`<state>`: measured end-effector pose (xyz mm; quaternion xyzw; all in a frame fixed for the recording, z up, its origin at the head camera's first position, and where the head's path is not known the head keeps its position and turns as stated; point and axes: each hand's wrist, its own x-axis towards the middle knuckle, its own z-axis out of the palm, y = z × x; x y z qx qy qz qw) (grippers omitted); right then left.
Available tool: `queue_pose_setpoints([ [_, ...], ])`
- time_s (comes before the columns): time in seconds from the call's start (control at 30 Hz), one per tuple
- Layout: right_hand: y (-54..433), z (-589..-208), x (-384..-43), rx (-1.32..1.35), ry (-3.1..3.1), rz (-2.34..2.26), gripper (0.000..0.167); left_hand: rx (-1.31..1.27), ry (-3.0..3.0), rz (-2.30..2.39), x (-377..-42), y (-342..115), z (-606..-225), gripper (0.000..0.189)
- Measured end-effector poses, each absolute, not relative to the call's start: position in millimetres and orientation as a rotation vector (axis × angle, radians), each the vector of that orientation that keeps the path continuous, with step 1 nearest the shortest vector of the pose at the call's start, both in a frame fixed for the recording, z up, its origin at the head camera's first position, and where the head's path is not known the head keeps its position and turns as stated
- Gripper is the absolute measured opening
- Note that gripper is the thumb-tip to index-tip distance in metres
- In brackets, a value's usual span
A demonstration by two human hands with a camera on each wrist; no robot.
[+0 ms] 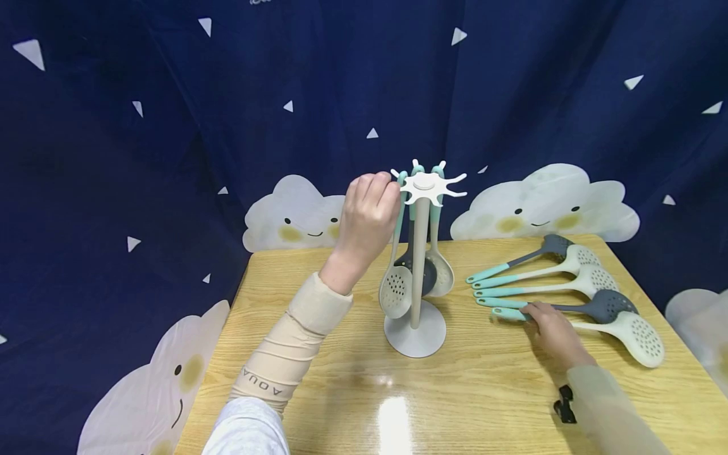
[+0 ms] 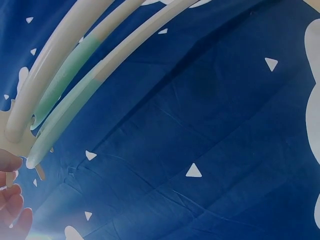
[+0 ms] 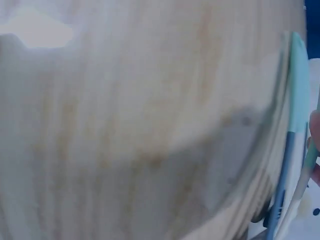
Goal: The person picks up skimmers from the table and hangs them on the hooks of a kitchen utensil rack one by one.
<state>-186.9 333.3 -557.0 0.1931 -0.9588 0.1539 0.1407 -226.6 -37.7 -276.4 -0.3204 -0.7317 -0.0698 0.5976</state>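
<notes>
My left hand (image 1: 370,205) is raised at the left side of a white utensil rack (image 1: 419,265), its fingers pinching one of the hook arms on top. A white slotted spoon (image 1: 395,292) hangs close beside that hand, with a dark ladle (image 1: 429,278) and a white ladle (image 1: 440,273) behind the post. In the left wrist view, the thumb and fingers (image 2: 10,165) close round a white prong. Down on the right, my right hand (image 1: 554,332) grips the turquoise handle of the nearest white skimmer (image 1: 643,338); the right wrist view shows that handle (image 3: 310,157) between the fingertips.
Beyond the right hand, a dark skimmer (image 1: 605,306), two white skimmers and another dark utensil (image 1: 554,245) lie in a row, handles leftward. The wooden table (image 1: 318,379) ends at a blue curtain (image 1: 341,76) with clouds. A black clip (image 1: 564,404) is at the right wrist.
</notes>
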Motion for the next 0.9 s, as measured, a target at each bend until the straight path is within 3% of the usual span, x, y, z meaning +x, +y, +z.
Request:
queue_pose_setpoints([
  [0.23, 336.2, -528.3, -188.5, 0.473, -2.748, 0.492, 0.054, -0.742, -1.702, -0.176, -226.6, -37.5, -276.7, 0.009],
  [0.33, 334.5, -510.9, -191.1, 0.440, -2.701, 0.501, 0.056, -0.740, -1.701, -0.178, -226.6, -37.3, -276.8, 0.009],
  [0.6, 318.1, -459.1, -204.1, 0.384, -2.480, 0.608, 0.039, -0.739, -1.699, -0.190, -226.2, -37.6, -276.6, 0.009],
  [0.9, 293.3, -420.7, -213.9, 0.463, -2.321, 0.691, 0.036, -0.740, -1.703, -0.195, -226.5, -37.4, -276.7, 0.009],
])
